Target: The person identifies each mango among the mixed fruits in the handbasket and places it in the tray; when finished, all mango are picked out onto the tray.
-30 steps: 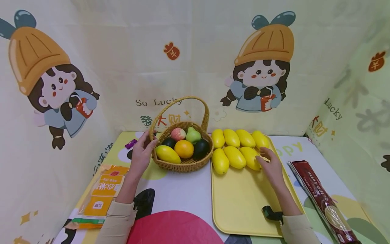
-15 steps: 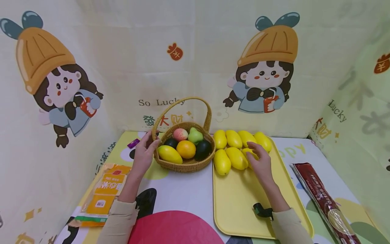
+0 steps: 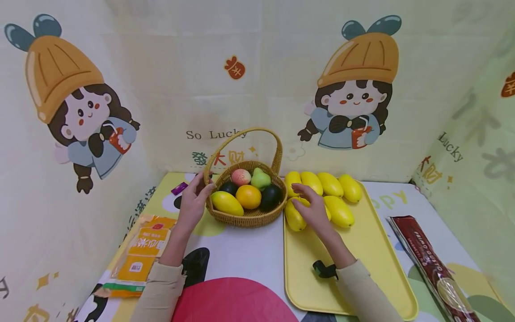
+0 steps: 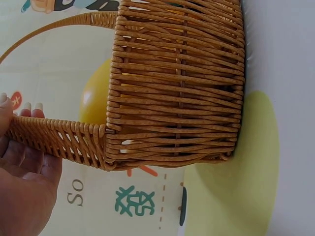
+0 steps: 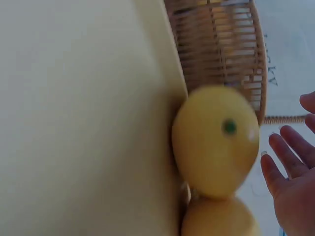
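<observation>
My left hand [image 3: 193,201] grips the left foot of the handle on a wicker basket [image 3: 249,219]. In the left wrist view its fingers lie on one side of the woven handle [image 4: 44,135] and the thumb on the other. Inside the basket are a mango [image 3: 227,203], an orange [image 3: 248,197], a peach [image 3: 241,177], a green pear [image 3: 260,179] and two dark oval fruits [image 3: 271,197]. My right hand [image 3: 315,212], fingers spread and holding nothing, hovers over yellow mangoes [image 3: 339,211] on a yellow tray [image 3: 342,286]. It partly hides the front row.
An orange food packet [image 3: 141,255] lies at the left, and a dark red spaghetti packet [image 3: 434,268] lies right of the tray. A small purple wrapper [image 3: 179,188] sits behind my left hand. A printed cloth wall [image 3: 273,103] stands right behind the basket.
My right hand has moved left across the tray, from the right end of the front mango row toward the basket side. My left hand keeps its grip on the basket handle.
</observation>
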A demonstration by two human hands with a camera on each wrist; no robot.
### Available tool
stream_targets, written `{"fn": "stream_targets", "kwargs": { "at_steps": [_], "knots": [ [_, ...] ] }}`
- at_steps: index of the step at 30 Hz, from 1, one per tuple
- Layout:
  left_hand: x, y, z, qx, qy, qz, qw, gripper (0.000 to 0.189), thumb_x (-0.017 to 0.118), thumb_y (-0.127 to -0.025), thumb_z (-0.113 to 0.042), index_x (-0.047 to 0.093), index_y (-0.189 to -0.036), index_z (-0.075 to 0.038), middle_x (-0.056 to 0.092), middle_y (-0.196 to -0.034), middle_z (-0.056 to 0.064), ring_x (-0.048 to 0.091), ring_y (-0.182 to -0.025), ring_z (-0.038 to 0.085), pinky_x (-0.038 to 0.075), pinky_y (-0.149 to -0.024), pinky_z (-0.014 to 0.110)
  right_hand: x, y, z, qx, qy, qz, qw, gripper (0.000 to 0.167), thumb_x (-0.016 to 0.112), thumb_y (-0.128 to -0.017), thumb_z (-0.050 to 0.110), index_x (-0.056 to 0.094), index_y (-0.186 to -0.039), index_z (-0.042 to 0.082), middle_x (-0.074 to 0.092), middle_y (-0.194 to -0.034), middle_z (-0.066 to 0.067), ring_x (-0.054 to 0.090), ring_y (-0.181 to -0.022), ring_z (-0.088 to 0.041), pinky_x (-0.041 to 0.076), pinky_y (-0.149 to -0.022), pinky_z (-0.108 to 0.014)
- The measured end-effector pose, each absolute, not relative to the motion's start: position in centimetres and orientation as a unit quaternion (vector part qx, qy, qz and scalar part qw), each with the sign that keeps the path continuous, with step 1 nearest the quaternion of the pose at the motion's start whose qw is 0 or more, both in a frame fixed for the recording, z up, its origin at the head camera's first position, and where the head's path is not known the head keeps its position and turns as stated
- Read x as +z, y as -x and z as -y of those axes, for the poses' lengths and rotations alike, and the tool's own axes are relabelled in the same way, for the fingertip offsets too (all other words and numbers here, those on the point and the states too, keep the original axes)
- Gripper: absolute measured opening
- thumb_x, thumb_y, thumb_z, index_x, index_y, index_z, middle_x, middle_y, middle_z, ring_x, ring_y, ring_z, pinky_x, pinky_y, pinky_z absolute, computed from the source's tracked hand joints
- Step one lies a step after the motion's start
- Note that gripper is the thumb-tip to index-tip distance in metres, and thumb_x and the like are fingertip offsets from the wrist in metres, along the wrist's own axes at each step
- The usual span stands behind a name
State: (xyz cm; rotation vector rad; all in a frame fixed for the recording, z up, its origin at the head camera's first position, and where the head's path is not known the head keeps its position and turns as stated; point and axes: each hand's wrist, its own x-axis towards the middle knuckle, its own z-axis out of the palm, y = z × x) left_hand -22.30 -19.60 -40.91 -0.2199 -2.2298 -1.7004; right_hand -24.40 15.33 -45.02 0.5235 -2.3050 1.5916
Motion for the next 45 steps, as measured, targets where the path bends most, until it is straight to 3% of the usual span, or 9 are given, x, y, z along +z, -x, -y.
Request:
{"fn": "stream_targets", "kwargs": {
  "at_steps": [7, 11, 15, 18, 24, 28, 32, 41, 45],
  "knots": [
    [-40.9, 22.3, 19.5, -0.597, 0.082, 0.78, 0.168, 0.045, 0.057, -0.1, -0.038, 0.052, -0.141, -0.021, 0.057, -0.114, 0.007, 0.056, -0.11, 0.02, 0.049, -0.093, 0.01, -45.0, 24.2, -12.2, 0.554, -0.193, 0.802, 0.111, 0.044, 0.07, -0.09, 0.008, 0.06, -0.134, 0.01, 0.064, -0.13, -0.018, 0.059, -0.118, -0.037, 0.047, -0.103, -0.056],
    [-41.0, 22.5, 19.7, -0.597, 0.078, 0.782, 0.159, 0.045, 0.057, -0.1, -0.038, 0.052, -0.142, -0.023, 0.058, -0.115, 0.007, 0.056, -0.111, 0.019, 0.049, -0.094, 0.01, -45.2, 23.9, -10.9, 0.496, -0.196, 0.833, 0.149, 0.042, 0.072, -0.088, 0.011, 0.063, -0.129, 0.009, 0.066, -0.126, -0.012, 0.061, -0.114, -0.032, 0.05, -0.1, -0.051],
    [-40.9, 22.5, 19.9, -0.599, 0.073, 0.783, 0.15, 0.045, 0.058, -0.1, -0.034, 0.051, -0.143, -0.023, 0.058, -0.117, 0.007, 0.056, -0.113, 0.019, 0.048, -0.094, 0.009, -45.4, 23.9, -9.9, 0.429, -0.204, 0.855, 0.21, 0.039, 0.075, -0.084, 0.01, 0.067, -0.122, 0.011, 0.067, -0.122, -0.008, 0.06, -0.115, -0.03, 0.046, -0.103, -0.05],
    [-40.9, 22.6, 19.9, -0.599, 0.071, 0.783, 0.151, 0.044, 0.058, -0.1, -0.029, 0.051, -0.143, -0.021, 0.06, -0.118, 0.008, 0.056, -0.112, 0.019, 0.049, -0.092, 0.01, -45.3, 24.1, -9.4, 0.408, -0.21, 0.861, 0.222, 0.04, 0.076, -0.083, 0.009, 0.068, -0.121, 0.013, 0.067, -0.123, -0.006, 0.059, -0.118, -0.028, 0.044, -0.105, -0.05],
    [-41.0, 22.6, 19.9, -0.596, 0.077, 0.782, 0.166, 0.044, 0.06, -0.099, -0.031, 0.054, -0.141, -0.019, 0.062, -0.117, 0.011, 0.059, -0.107, 0.016, 0.05, -0.09, 0.01, -44.9, 24.5, -8.2, 0.421, -0.233, 0.865, 0.144, 0.044, 0.075, -0.085, 0.008, 0.064, -0.127, 0.011, 0.064, -0.126, -0.005, 0.061, -0.115, -0.025, 0.052, -0.101, -0.043],
    [-40.8, 22.6, 19.9, -0.593, 0.082, 0.785, 0.162, 0.046, 0.061, -0.098, -0.039, 0.054, -0.14, -0.022, 0.063, -0.12, 0.008, 0.059, -0.112, 0.016, 0.05, -0.093, 0.011, -44.4, 24.3, -7.0, 0.425, -0.243, 0.865, 0.11, 0.044, 0.075, -0.086, 0.01, 0.064, -0.128, 0.011, 0.064, -0.127, -0.006, 0.062, -0.113, -0.03, 0.053, -0.099, -0.044],
    [-40.4, 22.4, 19.9, -0.593, 0.075, 0.786, 0.154, 0.047, 0.061, -0.096, -0.043, 0.055, -0.139, -0.024, 0.064, -0.123, 0.005, 0.058, -0.116, 0.016, 0.049, -0.095, 0.011, -43.6, 24.0, -5.8, 0.41, -0.249, 0.874, 0.075, 0.045, 0.076, -0.087, 0.015, 0.063, -0.13, 0.016, 0.064, -0.129, -0.004, 0.062, -0.113, -0.027, 0.054, -0.098, -0.043],
    [-40.0, 22.4, 19.9, -0.616, 0.076, 0.768, 0.157, 0.048, 0.063, -0.097, -0.033, 0.055, -0.141, -0.017, 0.061, -0.129, 0.019, 0.059, -0.116, 0.014, 0.049, -0.095, 0.012, -42.9, 24.5, -3.4, 0.427, -0.265, 0.864, 0.014, 0.047, 0.075, -0.089, 0.018, 0.061, -0.133, 0.014, 0.064, -0.128, -0.005, 0.063, -0.111, -0.021, 0.055, -0.097, -0.038],
    [-39.9, 22.3, 19.8, -0.617, 0.075, 0.767, 0.162, 0.05, 0.062, -0.097, -0.036, 0.054, -0.142, -0.015, 0.063, -0.128, 0.015, 0.059, -0.114, 0.011, 0.049, -0.094, 0.011, -42.7, 25.0, -2.5, 0.425, -0.278, 0.861, -0.012, 0.048, 0.075, -0.089, 0.019, 0.06, -0.134, 0.013, 0.064, -0.126, -0.007, 0.063, -0.112, -0.022, 0.054, -0.098, -0.038]
  ]
}}
